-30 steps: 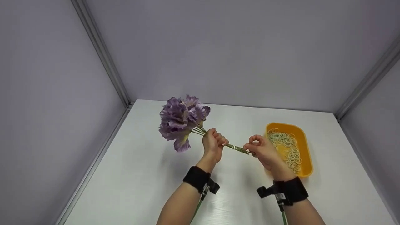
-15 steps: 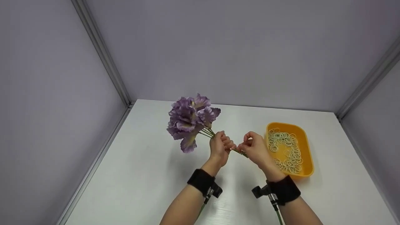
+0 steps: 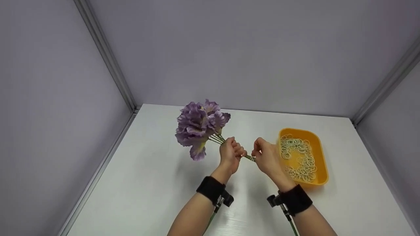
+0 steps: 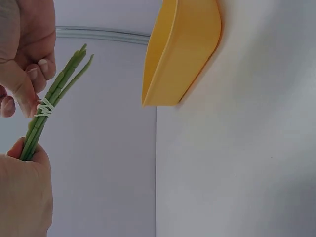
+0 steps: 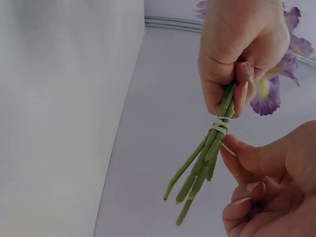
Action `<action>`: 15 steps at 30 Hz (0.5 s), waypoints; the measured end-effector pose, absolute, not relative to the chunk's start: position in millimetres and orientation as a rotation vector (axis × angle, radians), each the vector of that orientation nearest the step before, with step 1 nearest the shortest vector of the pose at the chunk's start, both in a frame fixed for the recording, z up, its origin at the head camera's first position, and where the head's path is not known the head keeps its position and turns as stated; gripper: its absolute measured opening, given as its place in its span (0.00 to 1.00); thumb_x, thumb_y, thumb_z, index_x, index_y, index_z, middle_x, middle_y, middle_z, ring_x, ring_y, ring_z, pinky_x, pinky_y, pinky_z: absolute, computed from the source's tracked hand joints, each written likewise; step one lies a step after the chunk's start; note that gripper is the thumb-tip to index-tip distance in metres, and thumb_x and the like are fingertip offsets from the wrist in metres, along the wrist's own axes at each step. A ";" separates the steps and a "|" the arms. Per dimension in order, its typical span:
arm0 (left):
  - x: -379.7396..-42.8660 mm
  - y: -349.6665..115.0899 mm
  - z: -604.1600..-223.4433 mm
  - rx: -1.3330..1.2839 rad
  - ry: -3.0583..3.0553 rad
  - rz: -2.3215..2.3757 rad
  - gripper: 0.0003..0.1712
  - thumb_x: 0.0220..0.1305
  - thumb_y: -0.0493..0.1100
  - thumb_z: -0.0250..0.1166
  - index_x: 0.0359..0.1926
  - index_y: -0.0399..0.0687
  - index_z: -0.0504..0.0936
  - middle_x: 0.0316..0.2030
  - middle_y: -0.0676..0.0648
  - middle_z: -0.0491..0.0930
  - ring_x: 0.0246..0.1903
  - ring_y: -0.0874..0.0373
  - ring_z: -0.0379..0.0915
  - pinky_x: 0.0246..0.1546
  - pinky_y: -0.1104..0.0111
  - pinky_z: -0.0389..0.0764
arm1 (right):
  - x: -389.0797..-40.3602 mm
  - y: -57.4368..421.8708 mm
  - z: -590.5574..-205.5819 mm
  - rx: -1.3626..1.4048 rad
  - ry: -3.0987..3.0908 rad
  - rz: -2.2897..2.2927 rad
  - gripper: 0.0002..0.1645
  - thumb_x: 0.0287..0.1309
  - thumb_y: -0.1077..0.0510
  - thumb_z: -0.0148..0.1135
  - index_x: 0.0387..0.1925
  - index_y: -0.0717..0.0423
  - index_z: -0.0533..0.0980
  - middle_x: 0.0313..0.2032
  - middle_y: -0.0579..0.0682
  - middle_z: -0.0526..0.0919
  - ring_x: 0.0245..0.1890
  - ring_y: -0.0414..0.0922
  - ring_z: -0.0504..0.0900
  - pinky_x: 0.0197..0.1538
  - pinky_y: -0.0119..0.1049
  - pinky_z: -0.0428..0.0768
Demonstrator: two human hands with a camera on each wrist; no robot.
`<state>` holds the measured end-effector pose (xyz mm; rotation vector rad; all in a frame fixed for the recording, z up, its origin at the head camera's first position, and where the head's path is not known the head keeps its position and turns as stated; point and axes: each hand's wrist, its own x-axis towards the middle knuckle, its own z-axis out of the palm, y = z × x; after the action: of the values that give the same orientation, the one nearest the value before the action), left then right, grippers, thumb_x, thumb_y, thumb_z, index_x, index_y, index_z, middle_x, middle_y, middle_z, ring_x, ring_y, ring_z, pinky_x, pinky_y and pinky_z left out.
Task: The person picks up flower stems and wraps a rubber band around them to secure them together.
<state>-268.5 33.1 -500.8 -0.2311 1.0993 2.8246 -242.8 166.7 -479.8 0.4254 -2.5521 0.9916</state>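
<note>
Purple artificial irises (image 3: 197, 124) hang above the left part of the table, their stems running down to the right. My left hand (image 3: 230, 152) grips the green stems (image 5: 200, 165) in a fist, leaving the cut ends sticking out. A pale rubber band (image 5: 220, 125) is wound several times round the bundle just past that fist. From it a short loop stretches to my right hand (image 3: 267, 159), whose thumb and index finger pinch it. The other right fingers curl loosely in the right wrist view. The left fist hides the middle of the stems.
A yellow tray (image 3: 321, 157) with several loose pale rubber bands (image 3: 306, 167) stands on the white table (image 3: 141, 183), just right of my right hand. Grey walls (image 3: 242, 55) enclose the table at the back and sides. Each wrist wears a black strap with a camera and cable.
Both hands have come closer together; the flowers and left fist shifted right, the right hand left. Over the last half second the right hand has turned slightly at the band, uncovering more of it.
</note>
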 end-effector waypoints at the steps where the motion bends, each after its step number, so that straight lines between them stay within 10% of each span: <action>1: -268.4 33.6 -501.4 -0.234 1.117 2.814 0.23 0.71 0.39 0.44 0.16 0.51 0.53 0.15 0.54 0.49 0.15 0.62 0.45 0.20 0.68 0.60 | -242.8 166.7 -481.3 0.466 -2.550 0.903 0.16 0.47 0.76 0.64 0.24 0.56 0.69 0.20 0.48 0.76 0.19 0.44 0.70 0.22 0.36 0.64; 15: -271.3 37.0 -503.9 -0.263 1.039 2.823 0.25 0.71 0.40 0.45 0.14 0.52 0.52 0.14 0.55 0.49 0.14 0.61 0.45 0.20 0.69 0.57 | -247.6 171.2 -481.0 0.667 -2.569 0.818 0.18 0.47 0.76 0.66 0.27 0.54 0.68 0.20 0.44 0.69 0.20 0.43 0.66 0.24 0.37 0.66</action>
<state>-271.3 37.0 -503.9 -0.2626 1.0394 2.8230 -247.6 171.2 -481.0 0.6673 -2.5687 0.8183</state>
